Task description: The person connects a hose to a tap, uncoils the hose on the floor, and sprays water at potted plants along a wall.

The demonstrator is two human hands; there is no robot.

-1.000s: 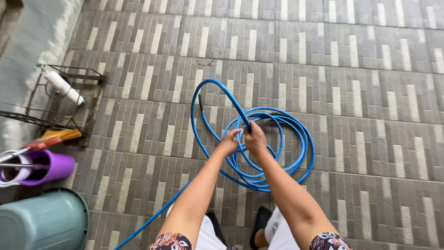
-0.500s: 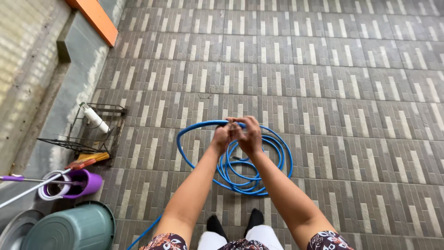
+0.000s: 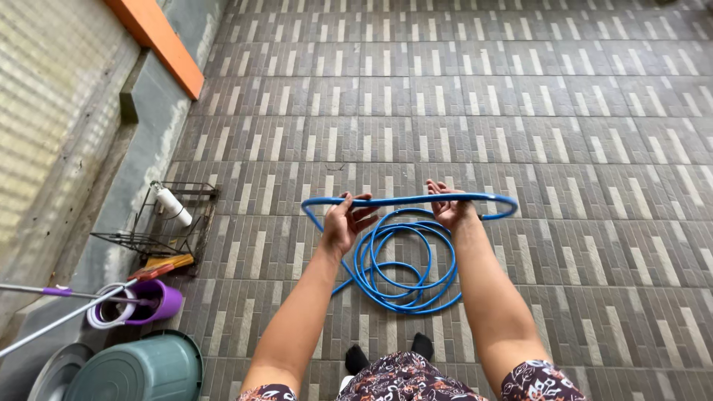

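Note:
A blue hose (image 3: 405, 267) hangs in several loops in front of me, above a grey tiled floor. My left hand (image 3: 347, 220) holds the top strand at its left, fingers loosely curled round it. My right hand (image 3: 448, 205) grips the same strand further right, and the hose bends round beyond it. The two hands are spread apart, and the top strand runs nearly level between them. The lower loops dangle below the hands.
At the left stand a black wire rack (image 3: 160, 226) with a white bottle (image 3: 174, 205), a purple mop bucket (image 3: 138, 304), mop handles (image 3: 56, 319) and a green bin lid (image 3: 141, 369). A grey wall with an orange ledge (image 3: 160, 41) runs along the left.
My hands, which were together on the hose, have moved apart sideways, stretching the top loop level. The view has shifted so that more of the left wall shows.

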